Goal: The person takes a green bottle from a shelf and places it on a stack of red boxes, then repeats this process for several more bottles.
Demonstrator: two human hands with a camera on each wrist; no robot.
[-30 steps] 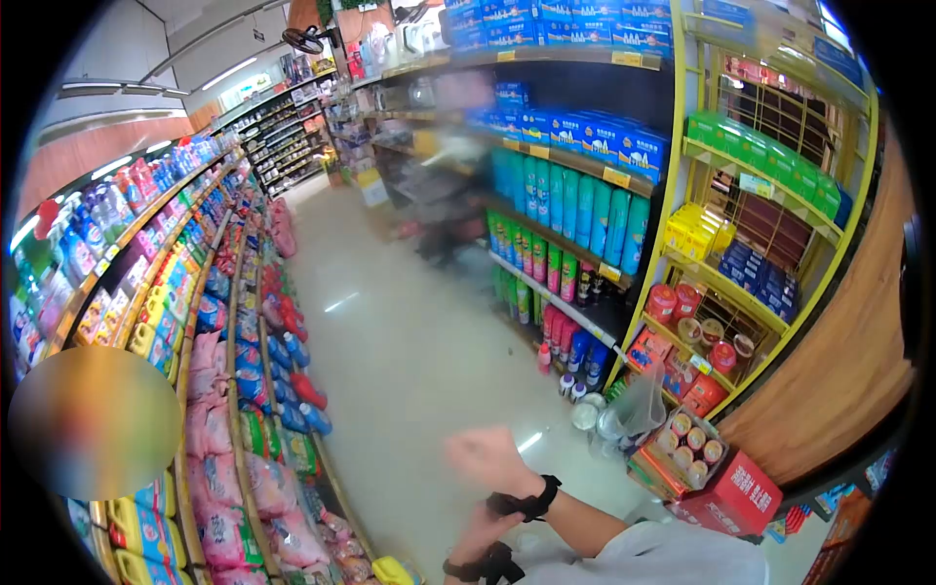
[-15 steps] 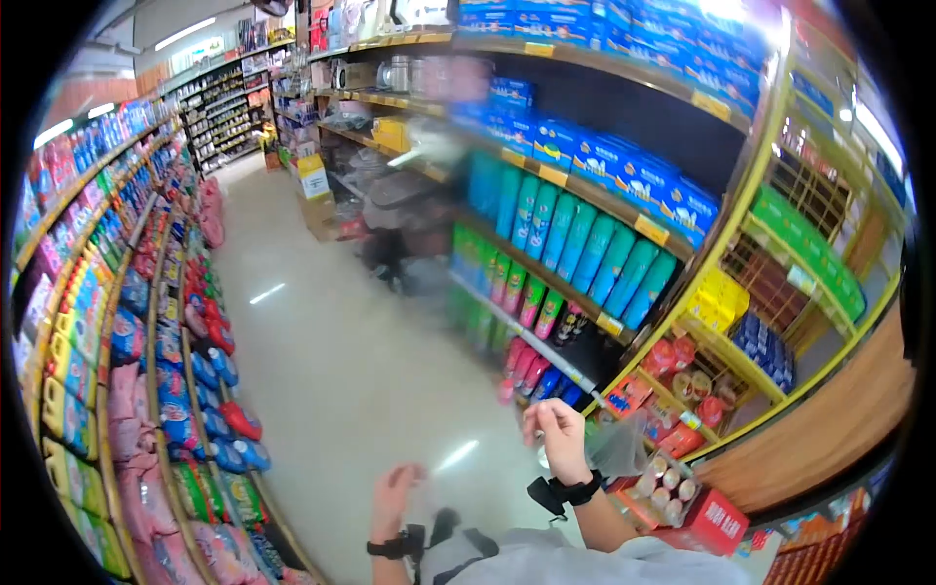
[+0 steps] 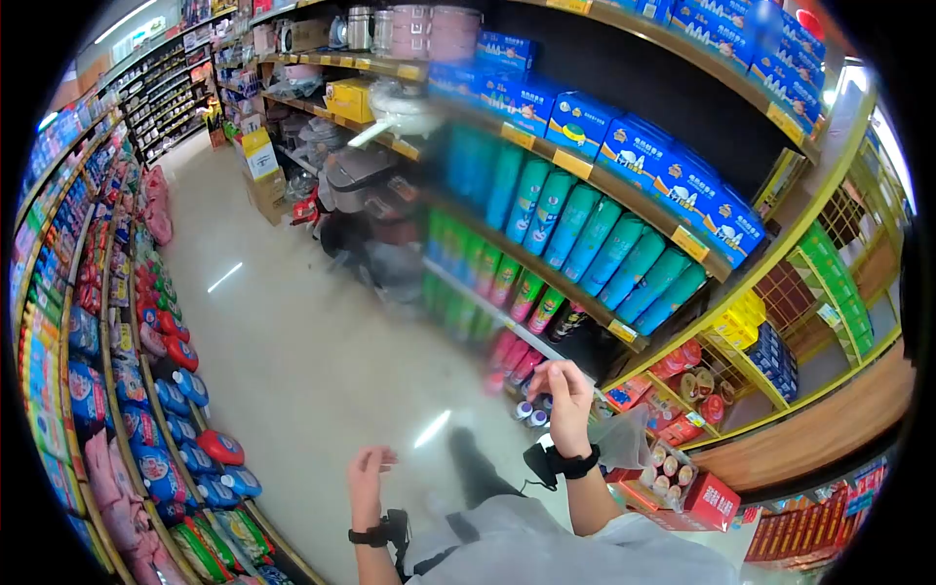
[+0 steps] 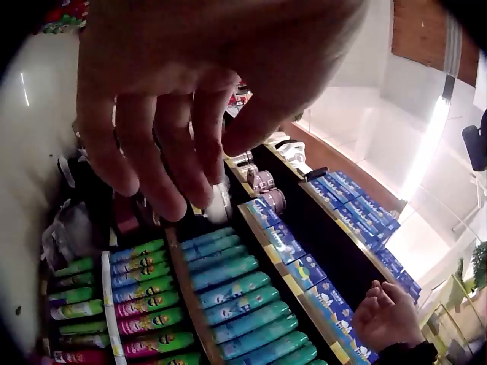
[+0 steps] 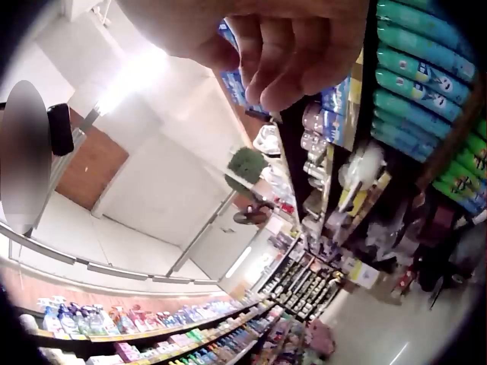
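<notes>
Low in the head view my left hand (image 3: 367, 478) hangs over the aisle floor, fingers loosely bent, holding nothing. In the left wrist view its fingers (image 4: 171, 156) hang relaxed in front of the shelves. My right hand (image 3: 568, 402) is raised nearer the shelf, its fingers loosely curled and nothing in them. Black straps with small cameras circle both wrists. Nearest the right hand in the head view are pink bottles (image 3: 517, 357) on the bottom shelf. Above them stand teal spray cans (image 3: 585, 229), green and pink cans (image 3: 502, 281) and blue boxes (image 3: 648, 161).
Stocked shelves (image 3: 161, 429) line the aisle's left side with bags and bottles. A yellow rack (image 3: 770, 361) stands at the right, with a red carton (image 3: 707, 507) of cans below it. Cardboard boxes (image 3: 261, 175) stand on the floor (image 3: 292, 361) farther along.
The hands, close together at first, have moved apart, the right one rising toward the shelf. The head view has turned right, bringing the right-hand shelves closer to the middle.
</notes>
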